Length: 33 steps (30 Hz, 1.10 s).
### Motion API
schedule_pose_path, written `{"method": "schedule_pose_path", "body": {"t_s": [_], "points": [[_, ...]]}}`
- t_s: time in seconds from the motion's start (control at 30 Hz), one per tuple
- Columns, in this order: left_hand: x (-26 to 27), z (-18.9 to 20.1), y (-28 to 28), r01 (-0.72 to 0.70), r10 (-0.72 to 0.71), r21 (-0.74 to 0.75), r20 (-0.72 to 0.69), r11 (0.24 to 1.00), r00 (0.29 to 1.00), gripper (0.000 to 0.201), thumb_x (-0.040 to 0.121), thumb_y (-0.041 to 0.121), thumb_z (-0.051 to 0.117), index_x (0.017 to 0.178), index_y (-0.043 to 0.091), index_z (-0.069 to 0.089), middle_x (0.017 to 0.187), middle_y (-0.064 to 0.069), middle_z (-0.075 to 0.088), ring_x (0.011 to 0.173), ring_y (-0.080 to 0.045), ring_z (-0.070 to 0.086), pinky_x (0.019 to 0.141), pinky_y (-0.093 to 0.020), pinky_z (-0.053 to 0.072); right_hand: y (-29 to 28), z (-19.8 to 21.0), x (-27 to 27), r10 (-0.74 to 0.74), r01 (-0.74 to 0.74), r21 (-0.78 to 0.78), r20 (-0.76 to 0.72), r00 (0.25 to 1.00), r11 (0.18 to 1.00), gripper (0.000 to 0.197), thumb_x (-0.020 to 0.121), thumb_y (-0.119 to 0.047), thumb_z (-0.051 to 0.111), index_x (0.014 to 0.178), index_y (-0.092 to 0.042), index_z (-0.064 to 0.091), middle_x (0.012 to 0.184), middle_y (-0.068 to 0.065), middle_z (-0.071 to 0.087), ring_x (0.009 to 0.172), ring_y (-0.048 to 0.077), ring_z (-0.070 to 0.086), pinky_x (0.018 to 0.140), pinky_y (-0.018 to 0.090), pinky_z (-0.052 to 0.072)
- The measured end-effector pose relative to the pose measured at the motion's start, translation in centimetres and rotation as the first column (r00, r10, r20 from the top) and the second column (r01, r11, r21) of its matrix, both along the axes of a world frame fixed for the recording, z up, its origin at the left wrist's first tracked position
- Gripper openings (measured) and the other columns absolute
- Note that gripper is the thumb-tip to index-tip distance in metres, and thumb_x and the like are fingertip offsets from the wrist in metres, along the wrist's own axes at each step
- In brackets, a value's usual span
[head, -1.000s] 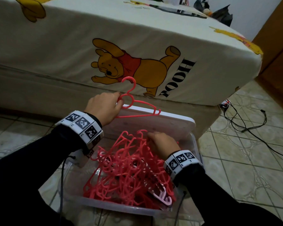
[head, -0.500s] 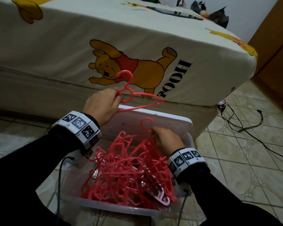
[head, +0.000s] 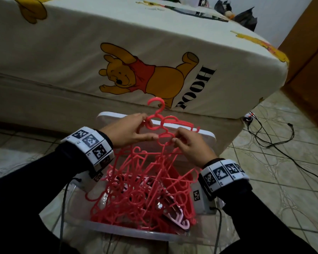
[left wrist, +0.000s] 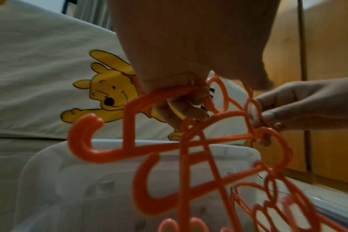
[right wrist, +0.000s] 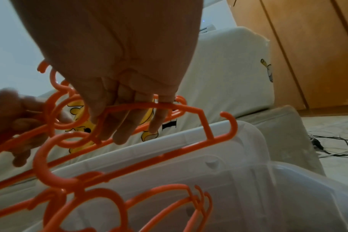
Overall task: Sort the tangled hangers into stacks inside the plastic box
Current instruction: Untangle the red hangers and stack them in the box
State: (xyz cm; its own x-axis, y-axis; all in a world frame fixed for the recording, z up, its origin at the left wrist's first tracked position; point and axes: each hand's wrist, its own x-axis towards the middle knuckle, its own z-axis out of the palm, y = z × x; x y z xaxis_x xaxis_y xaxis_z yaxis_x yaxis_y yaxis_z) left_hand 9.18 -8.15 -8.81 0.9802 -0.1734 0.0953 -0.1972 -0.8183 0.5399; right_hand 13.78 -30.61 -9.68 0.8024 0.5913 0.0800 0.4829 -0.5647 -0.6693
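Head view, hangers (head: pixel 155 123) btwn both hands (head: pixel 154 136)

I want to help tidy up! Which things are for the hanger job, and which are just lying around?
For the job: left hand, right hand, the red hangers both hold, plastic box, its white lid.

Just lying around: bed with the bear sheet, black cables, wooden wardrobe.
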Motion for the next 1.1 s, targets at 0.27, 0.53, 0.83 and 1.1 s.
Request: {"method": "schedule_pose_path", "body": {"t_s": [0.27,0.53,0.83,1.1], "points": [[0.1,-1.1,-1.0,0.082,-0.079,0.048,-0.056,0.995,0.995,0.037,0.089,0.036,0.061,0.120,0.016,0.053,0.102,0.002,0.059,0.088,-0.010,0.053,0.073,-0.023,0.042,-0.1,-0.2,-0.2,-0.024,0.024,0.010,-0.023,0.999,1.000,0.006,0.092,-0.010,0.057,0.091,-0.007,0.063,0.088,0.010,0.067,0.083,0.025,0.064,0.080,0.047,0.051],[0.4,-0.9,-1.2,0.027,-0.028,-0.050,-0.018,0.998,0.999,0.025,0.091,0.028,0.061,0.076,0.020,0.043,0.067,0.006,0.043,0.060,-0.009,0.040,0.055,-0.021,0.030,-0.3,-0.3,0.2,-0.109,0.100,0.087,0.112,0.988,0.991,0.018,0.083,-0.009,0.068,0.087,-0.020,0.054,0.085,-0.010,0.060,0.081,0.003,0.057,0.070,0.006,0.042],[0.2,-0.8,-1.3,-0.039,0.040,-0.025,0.026,0.999,0.999,0.020,0.093,0.029,0.058,0.092,0.009,0.055,0.074,0.006,0.049,0.069,-0.013,0.047,0.063,-0.030,0.037,1.1,-1.8,-1.6,-0.219,0.299,-0.118,0.445,0.868,0.947,0.022,0.083,-0.045,0.059,0.081,-0.025,0.053,0.086,-0.010,0.052,0.085,0.011,0.049,0.084,0.032,0.042],[-0.2,-1.1,-1.9,-0.002,0.003,-0.077,0.009,0.997,1.000,0.023,0.094,0.024,0.056,0.110,0.007,0.059,0.096,-0.005,0.064,0.088,-0.019,0.058,0.078,-0.035,0.047,2.7,-3.9,-2.1,-0.260,0.264,-0.063,0.058,0.964,0.963,0.014,0.081,-0.040,0.068,0.081,-0.026,0.066,0.072,-0.011,0.063,0.073,0.008,0.061,0.068,0.029,0.051]]}}
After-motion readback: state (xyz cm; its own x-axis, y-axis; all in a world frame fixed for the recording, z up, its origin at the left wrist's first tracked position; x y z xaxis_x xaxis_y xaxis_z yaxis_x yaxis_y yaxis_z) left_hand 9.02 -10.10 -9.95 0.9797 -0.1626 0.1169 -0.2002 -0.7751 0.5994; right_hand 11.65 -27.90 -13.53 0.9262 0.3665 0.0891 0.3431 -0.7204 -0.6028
